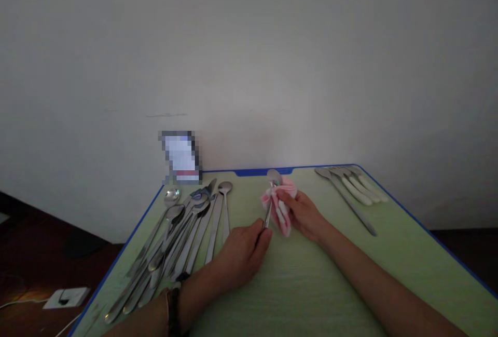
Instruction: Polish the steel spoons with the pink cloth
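"Spoon (pixel 274 176): where?"

"Held over the green table (pixel 303 290), bowl end away from the person."

"Grip?"

"Left hand (pixel 245 251) grasps its handle; right hand (pixel 305 215) clasps a pink-and-white cloth (pixel 282 215) at its neck."

"Nearby?"

"Loose cutlery (pixel 187 243) to the left; pale-handled forks (pixel 357 190) beside one long utensil (pixel 350 201), at right."

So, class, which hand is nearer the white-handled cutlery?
Right. The right hand, holding a pink cloth, is left of the white-handled cutlery; the left hand, gripping a spoon, is farther left.
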### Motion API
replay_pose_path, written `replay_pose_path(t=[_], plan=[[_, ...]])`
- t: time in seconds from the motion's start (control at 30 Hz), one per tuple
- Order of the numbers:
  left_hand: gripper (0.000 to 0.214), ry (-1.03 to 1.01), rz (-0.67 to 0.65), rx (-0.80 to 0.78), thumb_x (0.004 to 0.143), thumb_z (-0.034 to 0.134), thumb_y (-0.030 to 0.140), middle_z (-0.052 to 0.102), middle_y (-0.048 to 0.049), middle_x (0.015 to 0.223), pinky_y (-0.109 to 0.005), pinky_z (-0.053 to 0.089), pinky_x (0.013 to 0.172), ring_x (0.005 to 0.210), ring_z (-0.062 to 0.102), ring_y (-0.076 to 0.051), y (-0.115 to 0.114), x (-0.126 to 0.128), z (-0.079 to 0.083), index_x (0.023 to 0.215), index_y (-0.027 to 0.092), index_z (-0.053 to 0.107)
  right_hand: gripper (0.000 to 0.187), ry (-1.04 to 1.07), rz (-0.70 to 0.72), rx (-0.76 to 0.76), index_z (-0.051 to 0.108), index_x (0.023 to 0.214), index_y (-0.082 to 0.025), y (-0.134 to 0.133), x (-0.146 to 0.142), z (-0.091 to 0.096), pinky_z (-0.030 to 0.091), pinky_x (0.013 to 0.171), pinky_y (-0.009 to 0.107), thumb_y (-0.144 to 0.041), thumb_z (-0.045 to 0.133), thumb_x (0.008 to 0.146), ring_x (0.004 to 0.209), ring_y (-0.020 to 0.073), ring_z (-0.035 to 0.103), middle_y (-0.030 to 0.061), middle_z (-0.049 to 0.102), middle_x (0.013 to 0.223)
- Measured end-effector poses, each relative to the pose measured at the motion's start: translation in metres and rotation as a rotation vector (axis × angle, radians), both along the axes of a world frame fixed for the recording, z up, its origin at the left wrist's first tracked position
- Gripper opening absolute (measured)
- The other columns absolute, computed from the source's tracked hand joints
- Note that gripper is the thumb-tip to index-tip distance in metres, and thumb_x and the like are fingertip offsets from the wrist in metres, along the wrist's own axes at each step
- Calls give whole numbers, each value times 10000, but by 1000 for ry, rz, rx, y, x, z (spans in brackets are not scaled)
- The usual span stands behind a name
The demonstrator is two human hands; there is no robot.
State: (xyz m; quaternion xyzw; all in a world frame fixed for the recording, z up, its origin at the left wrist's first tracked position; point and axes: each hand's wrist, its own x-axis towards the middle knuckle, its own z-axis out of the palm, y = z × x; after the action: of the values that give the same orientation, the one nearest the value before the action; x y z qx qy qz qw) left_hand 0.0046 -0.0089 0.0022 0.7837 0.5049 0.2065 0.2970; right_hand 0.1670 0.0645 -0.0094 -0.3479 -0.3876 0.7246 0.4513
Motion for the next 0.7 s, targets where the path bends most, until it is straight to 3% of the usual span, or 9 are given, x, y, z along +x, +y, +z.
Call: replay_pose_path(t=[0.13, 0.27, 0.4, 0.53, 0.7], plan=[[242, -13, -10, 7, 941, 277, 311, 470, 24, 614, -237, 293, 525, 524, 435, -138, 1, -1, 0, 742, 217, 377, 311, -20, 25, 38, 648, 686, -142, -3, -3, -1, 399, 434, 201, -445, 716, 674, 448, 85, 507, -11, 631, 552], [267, 57, -59, 65, 944, 274, 308, 505, 8, 641, -250, 318, 567, 562, 484, -146, 1, -1, -2, 730, 211, 400, 314, 109, -152, -76, 649, 717, -171, 2, -4, 1, 414, 439, 215, -480, 696, 687, 449, 98, 525, -26, 626, 539], [293, 169, -152, 152, 940, 290, 291, 506, 6, 614, -267, 311, 582, 570, 508, -153, 0, -1, -3, 682, 207, 402, 271, 287, -300, -202, 641, 703, -185, 6, -4, 8, 502, 594, 226, -451, 645, 753, 570, 113, 615, -9, 688, 648], [300, 199, -169, 189, 944, 277, 280, 519, -1, 624, -266, 318, 587, 587, 528, -153, -1, -1, -4, 690, 202, 417, 230, 379, -276, -244, 641, 682, -181, 5, -3, 13, 526, 680, 236, -392, 624, 770, 589, 116, 635, -8, 698, 652], [299, 200, -169, 192, 945, 279, 277, 528, -3, 628, -263, 325, 585, 585, 533, -150, -1, -1, -5, 699, 199, 430, 120, 286, -191, -124, 644, 696, -183, 2, -3, 8, 522, 640, 230, -300, 665, 682, 580, 126, 634, -16, 683, 610]])
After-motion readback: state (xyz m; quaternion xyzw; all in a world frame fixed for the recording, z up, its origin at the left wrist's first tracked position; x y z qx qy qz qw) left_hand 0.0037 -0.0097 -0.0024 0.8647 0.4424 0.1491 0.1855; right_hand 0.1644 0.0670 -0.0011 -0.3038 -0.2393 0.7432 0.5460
